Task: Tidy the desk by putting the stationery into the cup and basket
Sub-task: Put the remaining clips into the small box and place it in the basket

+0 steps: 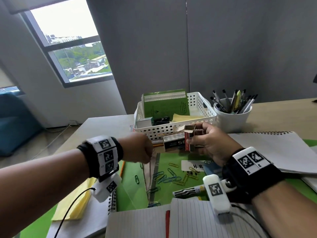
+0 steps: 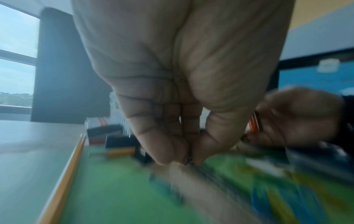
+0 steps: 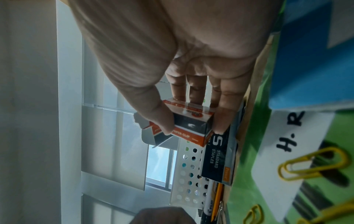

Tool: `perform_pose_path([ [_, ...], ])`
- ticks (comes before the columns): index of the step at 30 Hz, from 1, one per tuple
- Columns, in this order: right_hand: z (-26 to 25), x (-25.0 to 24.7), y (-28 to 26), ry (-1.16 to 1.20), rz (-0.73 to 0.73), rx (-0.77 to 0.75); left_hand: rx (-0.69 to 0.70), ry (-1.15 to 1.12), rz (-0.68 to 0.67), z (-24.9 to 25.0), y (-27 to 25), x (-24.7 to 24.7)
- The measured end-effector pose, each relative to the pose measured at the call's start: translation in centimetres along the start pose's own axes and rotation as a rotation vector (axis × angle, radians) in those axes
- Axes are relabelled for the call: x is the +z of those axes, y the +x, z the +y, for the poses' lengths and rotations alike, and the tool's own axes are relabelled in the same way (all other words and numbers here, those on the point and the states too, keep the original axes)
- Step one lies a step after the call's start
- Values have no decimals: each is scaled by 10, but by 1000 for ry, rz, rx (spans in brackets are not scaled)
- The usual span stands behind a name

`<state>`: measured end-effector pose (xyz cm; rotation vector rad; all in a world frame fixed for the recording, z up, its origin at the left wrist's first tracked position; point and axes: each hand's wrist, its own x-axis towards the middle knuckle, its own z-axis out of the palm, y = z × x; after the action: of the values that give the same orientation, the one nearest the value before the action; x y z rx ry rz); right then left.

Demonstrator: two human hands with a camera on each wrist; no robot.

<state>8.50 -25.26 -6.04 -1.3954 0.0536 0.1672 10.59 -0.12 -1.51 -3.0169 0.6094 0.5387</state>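
Observation:
My right hand [image 1: 192, 137] holds a small red-and-black paper clip box [image 1: 189, 140] upright, flap open, in front of the white basket [image 1: 202, 120]. In the right wrist view the thumb and fingers [image 3: 220, 115] grip the box [image 3: 193, 119] on both sides. My left hand [image 1: 147, 152] is left of it with curled fingers, and its fingertips [image 2: 172, 154] pinch what looks like a thin paper clip [image 1: 153, 149]. Several coloured paper clips [image 1: 171, 176] lie loose on the green folder [image 1: 133, 194]. The white cup [image 1: 232, 117] of pens stands right of the basket.
A black staples box [image 1: 173, 143] lies against the basket front. A clear set square [image 1: 151, 169], a marker [image 1: 188, 192], a pencil [image 1: 122, 169], a yellow pad [image 1: 77, 203] and spiral notebooks [image 1: 274, 152] lie about. The basket holds a green book and small boxes.

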Motion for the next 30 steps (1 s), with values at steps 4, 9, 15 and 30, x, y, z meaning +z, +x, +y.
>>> perform_pose_path([
  [4,0,1,-3,-6,-89,-32,-9,-544,147,5,-4,-41],
  [9,-5,8,-6,-79,-167,-91,81,-791,124,39,-6,-64],
  [15,-2,7,-6,-106,-165,-123,0,-802,112,62,4,-55],
  [30,0,-3,3,-20,-150,-127,66,196,-146,-14,-22,-11],
])
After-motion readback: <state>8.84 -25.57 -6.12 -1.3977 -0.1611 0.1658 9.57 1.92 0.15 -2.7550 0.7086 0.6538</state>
